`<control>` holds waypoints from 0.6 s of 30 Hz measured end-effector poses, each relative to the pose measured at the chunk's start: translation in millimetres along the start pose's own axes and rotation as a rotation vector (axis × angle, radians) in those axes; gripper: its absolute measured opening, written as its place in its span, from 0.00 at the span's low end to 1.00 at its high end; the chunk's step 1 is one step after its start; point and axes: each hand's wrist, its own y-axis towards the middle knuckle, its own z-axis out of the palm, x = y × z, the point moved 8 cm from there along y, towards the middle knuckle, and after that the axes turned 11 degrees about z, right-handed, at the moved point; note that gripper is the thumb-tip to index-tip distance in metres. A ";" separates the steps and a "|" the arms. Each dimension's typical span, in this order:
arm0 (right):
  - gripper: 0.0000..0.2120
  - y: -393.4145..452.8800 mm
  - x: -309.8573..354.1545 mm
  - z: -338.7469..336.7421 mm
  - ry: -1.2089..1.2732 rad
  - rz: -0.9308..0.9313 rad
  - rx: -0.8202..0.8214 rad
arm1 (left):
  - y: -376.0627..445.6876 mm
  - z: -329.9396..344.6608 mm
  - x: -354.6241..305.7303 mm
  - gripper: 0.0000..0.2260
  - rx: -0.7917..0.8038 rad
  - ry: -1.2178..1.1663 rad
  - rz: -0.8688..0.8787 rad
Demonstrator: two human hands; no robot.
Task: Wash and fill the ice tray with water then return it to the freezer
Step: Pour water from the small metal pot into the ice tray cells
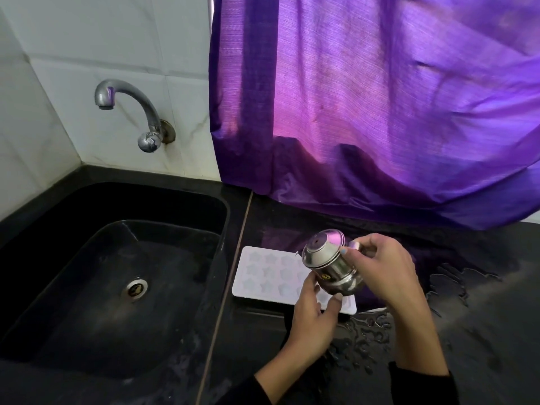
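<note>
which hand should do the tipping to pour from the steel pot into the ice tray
Right. The right hand grips the steel pot by its handle, so it can likely steer the tilt. The left hand only cups the underside, above the ice tray.

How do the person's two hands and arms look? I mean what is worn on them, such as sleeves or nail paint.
Both arms are bare from the wrist up to a dark, black-looking sleeve cuff near the bottom edge of the picture. The right hand has a thumbnail painted light blue. The left hand shows a pale nail on its thumb; its colour is hard to tell. No rings, watch or gloves are visible on either hand.
</note>
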 end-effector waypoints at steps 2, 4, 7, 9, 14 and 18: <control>0.07 0.6 -0.6 1.1 0.070 0.010 0.017 | 0.6 -5.5 -3.4 0.22 -0.035 -0.011 0.008; 0.06 1.0 0.6 3.4 0.119 0.005 0.032 | 0.4 -11.1 -6.7 0.20 -0.061 -0.020 0.010; 0.06 1.1 5.7 8.8 0.136 -0.010 0.047 | -1.3 -17.5 -9.6 0.18 -0.087 -0.022 0.006; 0.06 0.5 10.1 13.5 0.107 -0.019 0.052 | -2.3 -20.2 -9.1 0.18 -0.103 -0.034 -0.008; 0.07 -2.2 19.9 23.1 -0.029 -0.037 0.060 | -3.4 -22.7 -4.0 0.16 -0.125 -0.054 -0.049; 0.06 -4.7 24.6 26.7 -0.108 -0.041 0.055 | -4.8 -22.6 -2.0 0.13 -0.127 -0.067 -0.080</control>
